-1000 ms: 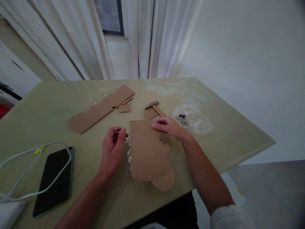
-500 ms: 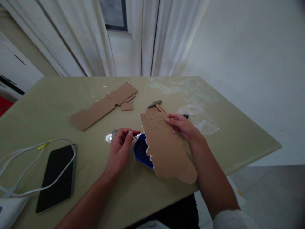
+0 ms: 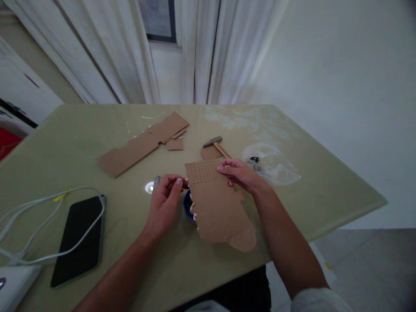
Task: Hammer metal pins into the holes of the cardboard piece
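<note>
A brown piece of cardboard (image 3: pixel 221 212) with a grid of small holes near its far end is tilted over a blue basket (image 3: pixel 188 208). My right hand (image 3: pixel 238 173) pinches the cardboard's right edge beside the holes. At the torn left edge, my left hand (image 3: pixel 167 193) is closed, thumb against curled fingers. Whatever its fingertips hold is hidden. Most of the basket lies behind the cardboard. Just beyond my left hand are a small striped item (image 3: pixel 157 180) and a shiny round spot (image 3: pixel 149 187).
A hammer (image 3: pixel 212 141) rests on a small cardboard piece (image 3: pixel 211 152) behind my right hand. Clear plastic (image 3: pixel 276 167) with small dark pieces lies to the right. Long cardboard strips (image 3: pixel 139 147) are at the back. A black phone (image 3: pixel 79 240) and white cables (image 3: pixel 32 255) lie at left.
My right hand has brought the cardboard left and slightly nearer, covering more of the basket. The cardboard's edge now meets my left fingertips, hiding the thin dark thing that showed there.
</note>
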